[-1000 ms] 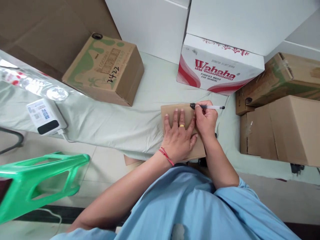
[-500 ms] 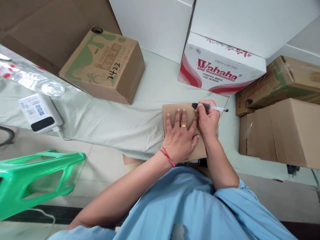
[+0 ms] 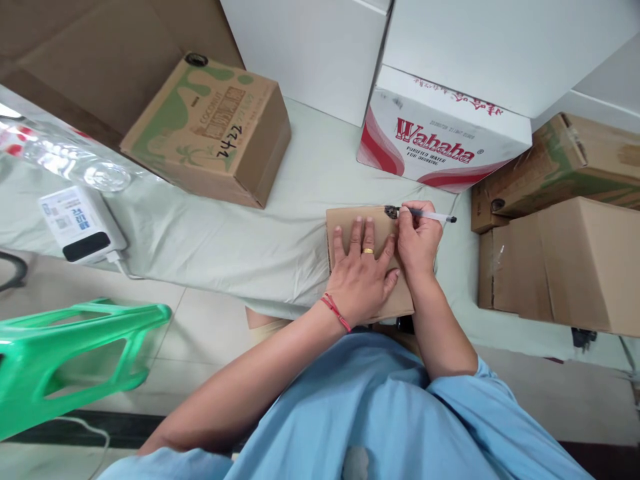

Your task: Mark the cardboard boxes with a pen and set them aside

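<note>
A brown cardboard box (image 3: 345,219) lies at the near edge of the cloth-covered table, right in front of my body. My left hand (image 3: 361,270) rests flat on its top with the fingers spread; a gold ring and a red cord bracelet show on it. Between the fingers of my right hand (image 3: 419,237) is a pen (image 3: 434,215) with a clear barrel and a black end. Its tip touches a dark inked patch (image 3: 391,212) at the box's far right corner. How much of the tip shows is hard to make out.
A coconut carton (image 3: 200,133) stands back left, a Wahaha water carton (image 3: 445,137) back right. More cardboard boxes (image 3: 565,260) stand at the right. A white device (image 3: 83,223) with a cable and plastic bottles (image 3: 105,175) lie left. A green stool (image 3: 85,353) stands on the floor.
My right hand has shifted very slightly to the right with the pen, uncovering more of the dark patch. My left hand stays in place on the box.
</note>
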`<state>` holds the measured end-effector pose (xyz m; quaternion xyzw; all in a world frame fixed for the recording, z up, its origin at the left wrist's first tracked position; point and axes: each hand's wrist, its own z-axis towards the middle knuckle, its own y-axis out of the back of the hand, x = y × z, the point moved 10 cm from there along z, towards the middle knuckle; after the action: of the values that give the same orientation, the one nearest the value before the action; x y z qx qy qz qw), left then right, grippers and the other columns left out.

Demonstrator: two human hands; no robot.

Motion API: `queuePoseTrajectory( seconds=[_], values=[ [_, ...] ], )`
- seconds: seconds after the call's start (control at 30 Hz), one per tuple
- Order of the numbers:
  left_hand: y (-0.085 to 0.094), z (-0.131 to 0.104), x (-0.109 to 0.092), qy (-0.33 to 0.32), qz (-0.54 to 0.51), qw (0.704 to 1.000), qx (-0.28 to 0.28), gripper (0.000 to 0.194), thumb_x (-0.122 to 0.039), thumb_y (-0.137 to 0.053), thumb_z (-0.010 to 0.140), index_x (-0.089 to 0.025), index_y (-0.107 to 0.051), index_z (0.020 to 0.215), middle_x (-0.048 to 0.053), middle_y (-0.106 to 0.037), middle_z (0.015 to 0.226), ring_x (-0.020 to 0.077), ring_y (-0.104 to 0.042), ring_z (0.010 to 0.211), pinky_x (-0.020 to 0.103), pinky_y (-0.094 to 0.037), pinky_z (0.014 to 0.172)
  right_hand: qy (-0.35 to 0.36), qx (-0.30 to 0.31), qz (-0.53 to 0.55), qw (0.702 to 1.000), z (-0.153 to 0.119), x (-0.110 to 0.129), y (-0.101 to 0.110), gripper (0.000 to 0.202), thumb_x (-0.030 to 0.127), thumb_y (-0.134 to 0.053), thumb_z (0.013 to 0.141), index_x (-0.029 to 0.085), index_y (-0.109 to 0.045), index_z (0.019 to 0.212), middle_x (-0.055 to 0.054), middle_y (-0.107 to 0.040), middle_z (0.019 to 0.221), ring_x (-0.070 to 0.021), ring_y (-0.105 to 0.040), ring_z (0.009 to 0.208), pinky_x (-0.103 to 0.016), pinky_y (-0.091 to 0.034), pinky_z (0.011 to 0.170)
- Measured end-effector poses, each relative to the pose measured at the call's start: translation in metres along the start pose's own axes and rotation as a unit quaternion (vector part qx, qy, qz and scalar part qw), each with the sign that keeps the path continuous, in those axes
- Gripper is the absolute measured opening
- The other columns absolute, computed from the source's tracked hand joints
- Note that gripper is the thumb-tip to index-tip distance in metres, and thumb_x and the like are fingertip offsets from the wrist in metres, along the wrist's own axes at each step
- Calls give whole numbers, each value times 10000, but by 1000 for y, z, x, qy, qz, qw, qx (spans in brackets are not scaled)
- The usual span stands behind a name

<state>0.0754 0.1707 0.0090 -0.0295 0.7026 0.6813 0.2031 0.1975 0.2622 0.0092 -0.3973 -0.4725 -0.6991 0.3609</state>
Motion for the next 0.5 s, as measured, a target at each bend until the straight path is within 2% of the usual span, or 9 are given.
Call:
queuePoseTrajectory(
  seconds=[0.13,0.5],
  values=[
    [0,0,0,0,-7,1000,-4,673,-536,-525,1097,-221,-468,1689,286,-268,1804,485,-208,1705,815,-126,1318,0,-53,1,999,-2,-1,11,119,324,-599,944,214,-638,916,59,-574,689,-133,-553,647,-267,-470,685],
    [1,-1,-1,-5,-3,1000,-15,669,-532,-538,1093,-215,-483,1679,306,-294,1789,490,-229,1697,812,-159,1308,-8,-46,-17,999,-1,-1,12,120,324,-602,894,219,-631,844,62,-571,652,-130,-515,598,-272,-441,644]
  ],
)
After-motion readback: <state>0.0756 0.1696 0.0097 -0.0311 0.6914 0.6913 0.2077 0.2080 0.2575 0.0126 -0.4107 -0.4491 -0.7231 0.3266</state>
